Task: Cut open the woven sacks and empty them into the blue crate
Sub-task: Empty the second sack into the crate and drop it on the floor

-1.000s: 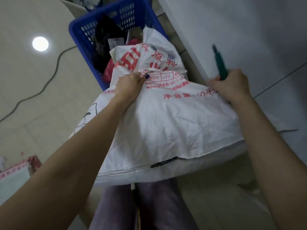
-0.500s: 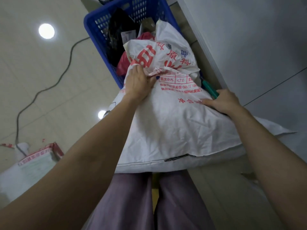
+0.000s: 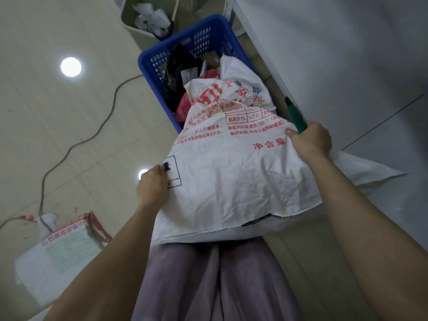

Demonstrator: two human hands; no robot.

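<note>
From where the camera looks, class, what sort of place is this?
Probably a storeroom or sorting area: a woven sack with its far end in a blue crate, a metal shelf beside it, a waste bin of paper behind.

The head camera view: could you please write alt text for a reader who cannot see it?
A person holds a white woven sack with red print, its far end lying in a blue crate. The left hand grips the sack's left edge; the right hand grips its right side together with a green-handled cutter.
</note>
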